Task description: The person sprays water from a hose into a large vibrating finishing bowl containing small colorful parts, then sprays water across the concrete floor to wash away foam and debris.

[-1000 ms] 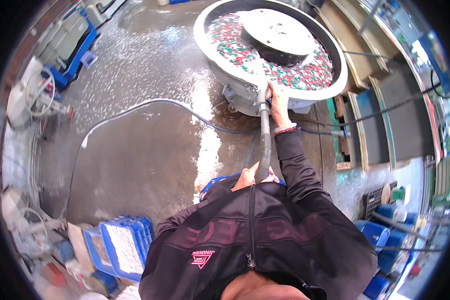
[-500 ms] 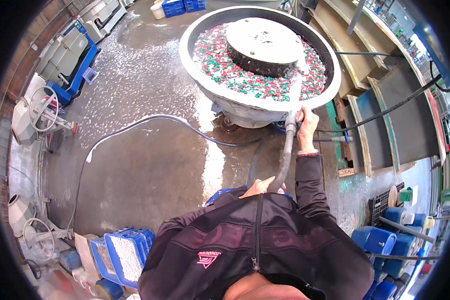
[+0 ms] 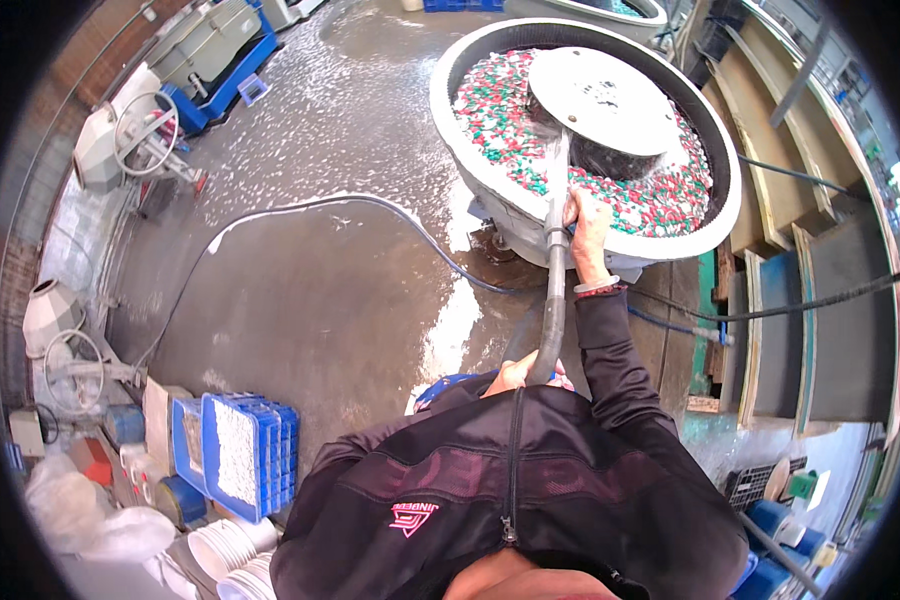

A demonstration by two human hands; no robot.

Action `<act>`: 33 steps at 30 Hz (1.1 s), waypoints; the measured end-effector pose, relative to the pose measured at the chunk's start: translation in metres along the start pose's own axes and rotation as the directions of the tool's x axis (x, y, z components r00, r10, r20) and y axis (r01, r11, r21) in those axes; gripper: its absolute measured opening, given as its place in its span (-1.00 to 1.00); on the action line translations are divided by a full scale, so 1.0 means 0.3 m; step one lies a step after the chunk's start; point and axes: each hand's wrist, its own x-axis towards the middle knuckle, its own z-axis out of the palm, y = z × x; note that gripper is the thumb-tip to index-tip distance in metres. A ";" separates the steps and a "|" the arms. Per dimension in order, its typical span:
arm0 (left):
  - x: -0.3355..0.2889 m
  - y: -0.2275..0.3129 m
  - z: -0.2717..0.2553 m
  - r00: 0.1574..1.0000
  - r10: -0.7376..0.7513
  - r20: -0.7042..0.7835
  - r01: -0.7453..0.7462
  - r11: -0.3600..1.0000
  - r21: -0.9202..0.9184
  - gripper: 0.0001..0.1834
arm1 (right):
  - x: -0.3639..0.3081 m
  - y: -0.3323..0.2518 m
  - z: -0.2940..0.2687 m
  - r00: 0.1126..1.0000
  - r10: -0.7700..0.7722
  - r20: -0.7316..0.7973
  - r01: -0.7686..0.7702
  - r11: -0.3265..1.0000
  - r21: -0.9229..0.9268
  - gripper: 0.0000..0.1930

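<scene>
My right hand (image 3: 591, 232) is wrapped round the grey end of a thick hose (image 3: 554, 310), at the near rim of a big round tub (image 3: 670, 250). Lower on the same hose, close to my jacket, my left hand (image 3: 513, 376) grips it, its fingers partly hidden. A whitish jet of water (image 3: 558, 170) leaves the hose end and strikes by the near left edge of the round white cover (image 3: 602, 100) in the tub's middle. Small red, green and white pieces (image 3: 510, 130) fill the ring around that cover.
A thin dark hose (image 3: 340, 199) curves over the wet, foam-specked floor. Blue crates (image 3: 253, 455) with white pieces and stacked white buckets (image 3: 225, 548) stand at lower left. Machines with handwheels (image 3: 148, 133) line the left wall. Wooden-edged troughs (image 3: 770, 320) lie at right; blue drums (image 3: 770, 530) are below.
The view has turned, so the tub sits farther right in it. My right hand has swung the hose end leftward, and the jet has moved from the cover's right side to its near left edge.
</scene>
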 end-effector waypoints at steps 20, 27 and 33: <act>0.074 -0.031 -0.004 0.977 0.028 0.210 -0.074 0.974 0.216 -0.71 | -0.046 0.060 -0.266 0.969 0.060 -0.238 -0.074 0.996 -0.051 -0.65; 0.118 -0.047 0.136 0.925 0.016 0.379 -0.109 0.968 0.226 -0.66 | -0.075 -0.122 -0.438 0.907 -0.164 -0.389 0.143 0.986 -0.083 -0.62; 0.160 -0.095 0.262 0.927 0.085 0.366 -0.166 0.966 0.196 -0.64 | -0.051 -0.143 -0.551 0.915 -0.188 -0.358 0.174 0.982 -0.070 -0.63</act>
